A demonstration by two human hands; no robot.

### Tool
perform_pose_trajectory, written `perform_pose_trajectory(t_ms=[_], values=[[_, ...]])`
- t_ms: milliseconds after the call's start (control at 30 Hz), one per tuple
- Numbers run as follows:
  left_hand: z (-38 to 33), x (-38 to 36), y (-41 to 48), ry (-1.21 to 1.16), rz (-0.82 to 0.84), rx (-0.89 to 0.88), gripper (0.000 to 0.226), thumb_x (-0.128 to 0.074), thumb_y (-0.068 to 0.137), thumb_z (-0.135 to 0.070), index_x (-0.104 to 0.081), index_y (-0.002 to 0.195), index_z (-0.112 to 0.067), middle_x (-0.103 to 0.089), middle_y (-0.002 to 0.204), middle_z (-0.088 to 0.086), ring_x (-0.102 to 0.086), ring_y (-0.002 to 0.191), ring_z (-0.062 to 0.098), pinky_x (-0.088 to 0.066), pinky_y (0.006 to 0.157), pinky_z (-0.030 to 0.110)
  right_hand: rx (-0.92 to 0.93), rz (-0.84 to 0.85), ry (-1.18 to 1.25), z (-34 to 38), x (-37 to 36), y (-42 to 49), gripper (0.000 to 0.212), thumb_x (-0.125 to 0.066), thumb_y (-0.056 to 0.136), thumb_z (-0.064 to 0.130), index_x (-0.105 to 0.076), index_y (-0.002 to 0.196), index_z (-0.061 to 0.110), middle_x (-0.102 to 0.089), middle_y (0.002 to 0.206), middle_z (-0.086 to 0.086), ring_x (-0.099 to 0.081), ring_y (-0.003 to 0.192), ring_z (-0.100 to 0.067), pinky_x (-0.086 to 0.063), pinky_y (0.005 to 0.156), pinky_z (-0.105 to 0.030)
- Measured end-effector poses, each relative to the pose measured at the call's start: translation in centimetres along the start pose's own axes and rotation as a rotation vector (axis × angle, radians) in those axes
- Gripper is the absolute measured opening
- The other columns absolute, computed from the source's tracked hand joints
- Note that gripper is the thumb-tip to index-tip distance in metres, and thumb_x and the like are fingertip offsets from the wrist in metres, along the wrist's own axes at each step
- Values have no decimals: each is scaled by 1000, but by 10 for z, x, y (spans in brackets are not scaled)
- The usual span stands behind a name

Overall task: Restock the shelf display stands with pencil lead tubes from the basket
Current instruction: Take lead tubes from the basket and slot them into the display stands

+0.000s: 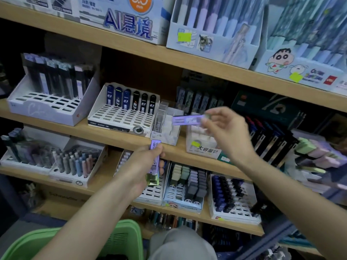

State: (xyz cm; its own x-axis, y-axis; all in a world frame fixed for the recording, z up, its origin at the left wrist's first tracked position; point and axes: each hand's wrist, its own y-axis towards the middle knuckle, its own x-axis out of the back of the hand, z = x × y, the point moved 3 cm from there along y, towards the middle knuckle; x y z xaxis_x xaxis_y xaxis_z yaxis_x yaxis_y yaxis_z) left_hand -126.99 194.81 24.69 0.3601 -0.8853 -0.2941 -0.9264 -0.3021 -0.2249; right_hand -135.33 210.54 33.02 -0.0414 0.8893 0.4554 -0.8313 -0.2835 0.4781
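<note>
Two purple lead tubes are out of the green basket (131,233) and in our hands. The level tube (186,120) hangs in front of the middle shelf (112,133), above the gap between the clear stand (161,119) and the white box stand (201,147) with the yellow tag. Our right hand (229,134) pinches its right end between thumb and fingers (214,112), a narrow grip that leaves the long free end clear to lead into a slot. The view is blurred there, so we cannot tell which stand it is bound for. The upright tube (156,165) stands in our left hand (142,166), just below the shelf edge, fingers curled round its middle. We judge it a reserve, held close so the next one is ready. Whether it is one tube or a small stack we cannot tell. Left of the clear stand, the slotted stand (120,119) carries one back row of dark tubes and many bare slots. The basket sits low at our left, within reach.
</note>
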Motion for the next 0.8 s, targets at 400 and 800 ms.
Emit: perform_pose_trajectory(t_ms=[400,800], values=[[7,-6,1,26,45,-3,19,-51,97,-23,-57,85,-9,-55,70,0,-47,57,16,-43,72,29,57,114,-864,-36,29,71,23,-55,95,16,-57,112,-1,-63,105,-22,-60,96,-37,-50,77,-41],[15,-14,17,-64,126,7,14,-52,96,-20,-57,91,-8,-57,72,-1,-48,54,14,-44,52,23,-108,314,-1003,-50,14,96,15,-53,92,5,-61,101,15,-64,101,-3,-55,98,-20,-37,75,-26]])
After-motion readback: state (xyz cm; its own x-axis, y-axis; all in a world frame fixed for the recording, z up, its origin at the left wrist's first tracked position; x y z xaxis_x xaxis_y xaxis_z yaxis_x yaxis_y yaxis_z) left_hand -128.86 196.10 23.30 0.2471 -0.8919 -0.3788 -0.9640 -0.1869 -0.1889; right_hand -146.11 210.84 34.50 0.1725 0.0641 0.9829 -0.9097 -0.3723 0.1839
